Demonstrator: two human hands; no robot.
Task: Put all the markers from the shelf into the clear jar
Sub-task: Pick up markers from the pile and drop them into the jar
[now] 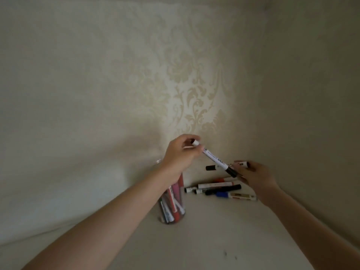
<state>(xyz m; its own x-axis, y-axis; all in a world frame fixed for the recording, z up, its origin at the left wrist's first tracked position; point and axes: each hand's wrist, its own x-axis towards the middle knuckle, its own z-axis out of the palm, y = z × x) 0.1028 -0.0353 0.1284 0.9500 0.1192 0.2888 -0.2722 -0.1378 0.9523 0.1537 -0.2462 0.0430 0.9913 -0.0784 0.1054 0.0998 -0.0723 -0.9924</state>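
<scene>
two hands raised: left hand (180,152) pinching white marker (214,158), right hand (253,175) gripping another; shelf (214,240) front bare.

The left grip (181,152) hangs over the clear jar (172,201), its forearm covering the mouth. Just right of the jar, loose markers (218,189) crowd the shelf (204,240) below the right grip (253,174). The side wall (311,114) closes in beyond that grip; the near shelf lies open.

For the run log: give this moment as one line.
left hand: holds white marker | right hand: holds second marker | clear jar: partly filled | loose markers: on shelf
</scene>
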